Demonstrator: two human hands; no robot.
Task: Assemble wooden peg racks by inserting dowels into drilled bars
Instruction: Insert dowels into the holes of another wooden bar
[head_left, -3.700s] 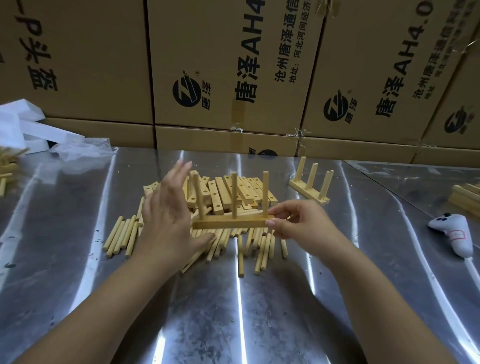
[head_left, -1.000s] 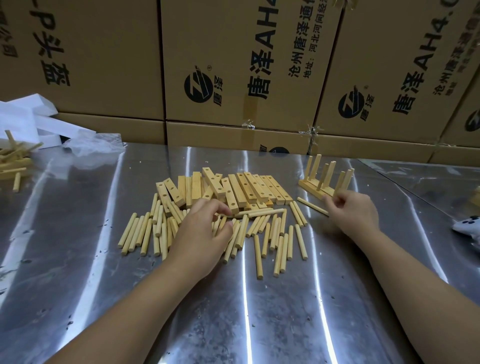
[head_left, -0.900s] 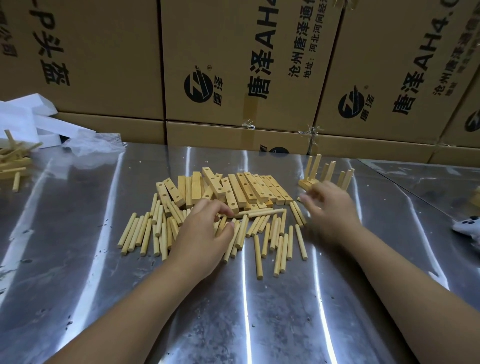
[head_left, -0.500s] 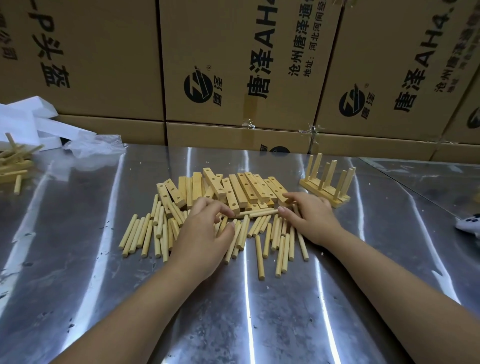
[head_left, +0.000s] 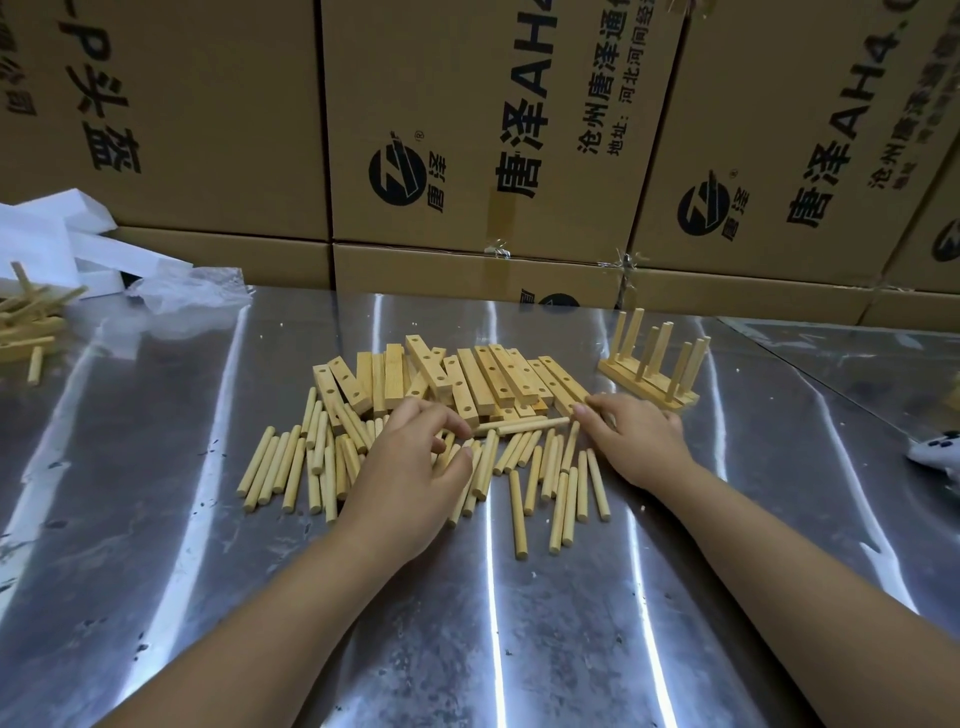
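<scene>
**Dowels (head_left: 519, 514) and drilled bars (head_left: 493, 379) heaped mid-counter**

Loose dowels lie spread on the counter (head_left: 156, 519), with the bars piled touching them at 12 o'clock. The left grip (head_left: 415, 467) curls over the dowels; I cannot tell whether it pinches one. The right grip (head_left: 639, 441), fingers relaxed, touches a crosswise dowel (head_left: 519, 427). Finished racks (head_left: 649, 379) stand at 2 o'clock. Taped cartons (head_left: 467, 130) behind hide their contents.

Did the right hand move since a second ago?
Yes. The right hand moved left, away from the finished pale wooden peg racks, toward the pile of drilled wooden bars.
</scene>
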